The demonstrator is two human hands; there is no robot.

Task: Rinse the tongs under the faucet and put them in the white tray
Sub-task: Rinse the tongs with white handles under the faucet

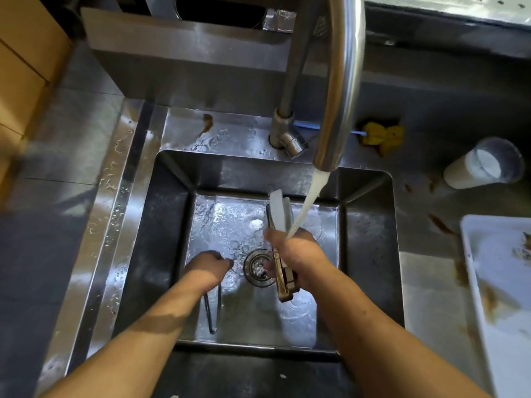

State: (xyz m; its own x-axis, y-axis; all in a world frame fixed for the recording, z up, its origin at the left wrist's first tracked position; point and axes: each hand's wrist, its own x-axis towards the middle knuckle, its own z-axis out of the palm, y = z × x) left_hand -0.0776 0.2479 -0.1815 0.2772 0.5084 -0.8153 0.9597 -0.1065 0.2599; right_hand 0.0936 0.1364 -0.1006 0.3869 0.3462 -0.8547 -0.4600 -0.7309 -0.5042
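While water pours from the faucet (342, 81), the rinse is under way and the placing has not begun. The right hand (290, 248) is curled round the middle of the tongs (280, 214), just to the right of the drain (258, 268) and above it. Their pale tips point away from the person, beyond the drain, and the hinged end sticks out towards the person, just right of the drain. The stream (310, 199) lands where the fingers meet the tongs, so the lower part of the tips is getting wet; whether the whole tool has been washed I cannot tell.

The left hand (208, 267) sits low in the sink (370, 239), just left of the drain, with its fingers bent. A second, thin metal pair of tongs (212, 314) shows from under that wrist, left of the drain and nearer the person. I cannot tell whether the hand grips it or only hovers over it.

The white tray (488, 268) lies on the worktop well to the right of the drain, smeared brown, with no tongs in the part that shows. By my judgement, what is left is finishing the rinse, then carrying the tongs rightwards out of the sink and setting them in the tray, and the thin pair may need the same treatment.
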